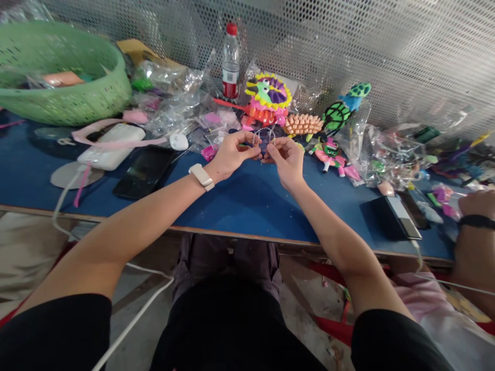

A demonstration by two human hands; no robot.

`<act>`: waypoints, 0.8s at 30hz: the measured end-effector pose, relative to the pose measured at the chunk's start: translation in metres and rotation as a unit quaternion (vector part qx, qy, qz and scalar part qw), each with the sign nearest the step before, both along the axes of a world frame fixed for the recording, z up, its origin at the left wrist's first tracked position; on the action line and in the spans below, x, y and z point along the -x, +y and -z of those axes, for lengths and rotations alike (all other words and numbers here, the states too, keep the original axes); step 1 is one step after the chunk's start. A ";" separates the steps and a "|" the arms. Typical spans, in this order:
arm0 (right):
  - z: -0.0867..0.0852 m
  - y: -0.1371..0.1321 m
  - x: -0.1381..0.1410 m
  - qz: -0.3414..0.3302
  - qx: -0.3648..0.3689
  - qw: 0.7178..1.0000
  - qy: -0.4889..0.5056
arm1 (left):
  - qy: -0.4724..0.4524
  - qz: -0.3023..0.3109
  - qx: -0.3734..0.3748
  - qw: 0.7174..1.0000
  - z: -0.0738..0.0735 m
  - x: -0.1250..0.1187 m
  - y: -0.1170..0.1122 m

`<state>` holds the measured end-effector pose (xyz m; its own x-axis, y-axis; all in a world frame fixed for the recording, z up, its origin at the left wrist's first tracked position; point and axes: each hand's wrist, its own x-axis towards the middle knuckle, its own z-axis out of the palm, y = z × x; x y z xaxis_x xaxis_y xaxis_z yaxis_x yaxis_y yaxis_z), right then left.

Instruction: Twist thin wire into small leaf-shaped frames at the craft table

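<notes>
In the middle of the blue table (247,206), both my hands meet over a small dark blue piece with thin pale wires (264,147). My left hand (234,153), with a pale band on its wrist, pinches the left side with thumb and fingertips. From the right, my right hand (288,159) pinches the other side. Fingers hide part of the piece, and its kind is unclear. Just behind it are a bright clay snail figure (266,98) on a red clay base (264,116), and a brown scaly clay figure (303,124).
Left stand a green basket (96,100), a white power bank (112,147) and a black phone (145,172). A bottle (231,64) stands behind. Rightward are a clay turtle (336,116), a small clay figure (330,152), plastic bags (386,144), a dark box-like object (392,219) and another person's arm (474,247).
</notes>
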<state>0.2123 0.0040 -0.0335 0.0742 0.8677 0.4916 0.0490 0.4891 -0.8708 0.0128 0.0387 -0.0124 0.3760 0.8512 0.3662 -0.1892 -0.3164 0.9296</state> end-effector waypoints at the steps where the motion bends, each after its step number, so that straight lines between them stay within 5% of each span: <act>1: 0.000 0.000 0.000 0.000 -0.002 1.000 0.000 | -0.001 -0.001 -0.002 1.000 -0.001 0.000 0.000; 24: -0.005 0.000 -0.002 0.065 0.007 0.998 -0.020 | 0.020 0.058 -0.009 0.998 -0.004 0.005 0.001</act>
